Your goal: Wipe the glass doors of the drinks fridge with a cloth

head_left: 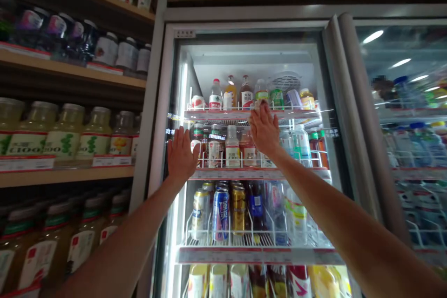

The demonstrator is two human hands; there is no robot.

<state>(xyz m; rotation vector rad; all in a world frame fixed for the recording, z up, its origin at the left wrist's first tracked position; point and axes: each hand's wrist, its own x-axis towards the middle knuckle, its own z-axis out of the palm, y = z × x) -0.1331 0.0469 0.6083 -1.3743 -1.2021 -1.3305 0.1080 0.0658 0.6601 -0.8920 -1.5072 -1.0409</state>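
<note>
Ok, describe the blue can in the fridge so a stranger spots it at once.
Find the glass-fronted fridge. On its third shelf down, below the left hand, stand cans. The blue can is between a pale can and a gold can.

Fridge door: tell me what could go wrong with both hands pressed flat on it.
1. The left hand and right hand both seem to lean flat on the glass door; a hard shove could stress the pane.
2. A jolt might topple the upright bottles crowded on the wire shelves behind it.
</note>
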